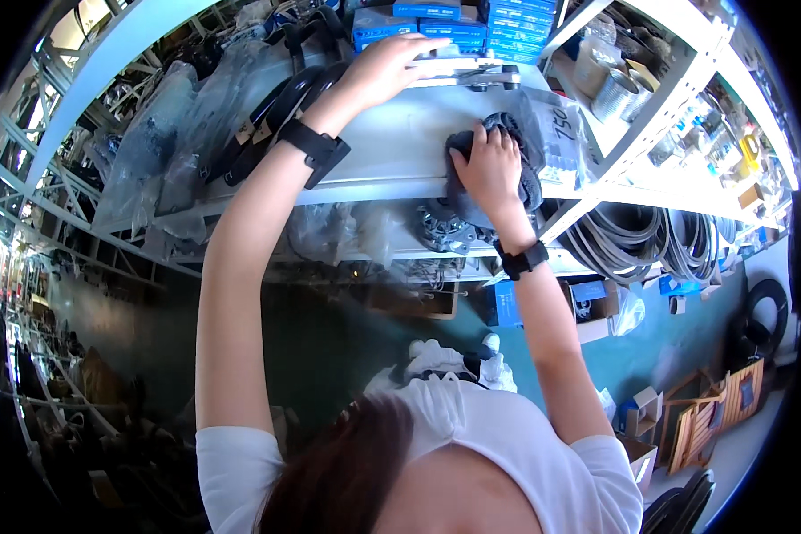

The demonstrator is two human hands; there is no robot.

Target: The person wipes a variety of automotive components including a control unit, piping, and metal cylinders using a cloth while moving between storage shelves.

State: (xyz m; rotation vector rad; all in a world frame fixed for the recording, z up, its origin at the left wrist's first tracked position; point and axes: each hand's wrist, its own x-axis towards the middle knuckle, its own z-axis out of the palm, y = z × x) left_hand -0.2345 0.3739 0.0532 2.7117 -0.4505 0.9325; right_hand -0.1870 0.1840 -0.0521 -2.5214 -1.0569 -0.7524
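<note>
My left hand [384, 69] reaches up onto the white shelf board [392, 165] and rests on a flat metal part [472, 73] lying at the back. My right hand [488, 167] presses a dark grey cloth [529, 182] against the shelf's front edge, fingers closed on it. Both wrists wear black bands. A clear plastic bag [556, 133] lies just right of the cloth.
Blue boxes [458, 25] are stacked behind the metal part. Black rubber belts [276, 111] and bagged parts lie on the shelf to the left. Grey hose coils [636, 240] hang lower right, a metal machine part [445, 230] sits below, cartons and a wooden crate [716, 418] on the green floor.
</note>
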